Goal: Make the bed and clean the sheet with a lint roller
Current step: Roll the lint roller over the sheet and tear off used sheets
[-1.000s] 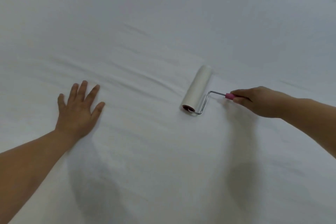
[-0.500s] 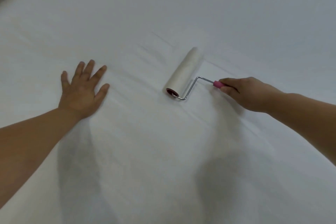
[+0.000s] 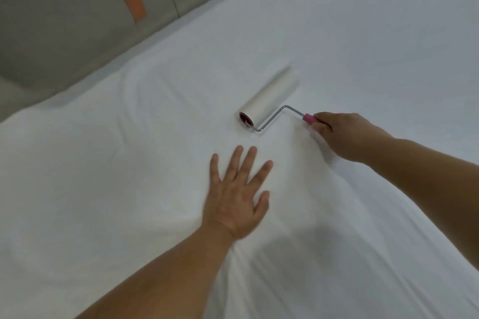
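While gripped, white lint roller [image 3: 269, 100] meets sheet [image 3: 363, 46].

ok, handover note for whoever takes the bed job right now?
Left hand: open, flat on the white bed sheet, fingers spread.
Right hand: grip closed round the pink handle of the white lint roller, whose roll lies on the sheet just beyond the left fingertips.
Done: sheet spread over the bed.
Left: wrinkles near the far edge and by the left wrist; how much has been rolled can't be told.

One head-worn view looks steeply down, close over the sheet [image 3: 363, 41], perhaps tilted leftward.
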Demonstrator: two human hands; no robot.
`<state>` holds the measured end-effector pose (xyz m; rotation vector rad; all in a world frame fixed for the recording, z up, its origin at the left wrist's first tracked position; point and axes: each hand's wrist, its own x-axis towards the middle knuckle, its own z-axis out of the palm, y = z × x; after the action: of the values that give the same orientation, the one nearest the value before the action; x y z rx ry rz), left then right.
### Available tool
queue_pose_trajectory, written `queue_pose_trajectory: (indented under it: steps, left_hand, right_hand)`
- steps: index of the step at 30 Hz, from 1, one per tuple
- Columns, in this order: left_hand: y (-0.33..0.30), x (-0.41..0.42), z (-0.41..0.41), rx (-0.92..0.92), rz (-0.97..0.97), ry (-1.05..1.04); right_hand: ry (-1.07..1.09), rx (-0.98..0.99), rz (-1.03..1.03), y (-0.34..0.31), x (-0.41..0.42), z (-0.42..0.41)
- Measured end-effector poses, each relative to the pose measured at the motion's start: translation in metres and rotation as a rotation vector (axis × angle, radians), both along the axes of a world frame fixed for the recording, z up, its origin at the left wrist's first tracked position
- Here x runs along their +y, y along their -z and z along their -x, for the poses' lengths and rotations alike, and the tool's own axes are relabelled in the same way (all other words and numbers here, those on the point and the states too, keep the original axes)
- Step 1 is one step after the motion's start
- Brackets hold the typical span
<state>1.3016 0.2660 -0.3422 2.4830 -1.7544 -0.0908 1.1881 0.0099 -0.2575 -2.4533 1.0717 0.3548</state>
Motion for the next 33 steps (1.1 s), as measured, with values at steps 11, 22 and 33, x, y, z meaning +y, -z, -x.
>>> queue_pose_trajectory:
  steps: [11, 22, 33]
  left_hand:
    - [0.001, -0.002, -0.005, 0.139, -0.002, 0.004]
    - [0.006, 0.001, -0.010, 0.159, 0.050, 0.008]
    - [0.006, -0.001, -0.008, 0.098, 0.024, 0.021]
  right_hand:
    - [-0.114, -0.040, 0.058, -0.003, -0.008, -0.200]
    - [-0.187, 0.078, 0.189, -0.020, -0.002, -0.306]
    - [-0.093, -0.006, 0.076, -0.007, 0.006, -0.199]
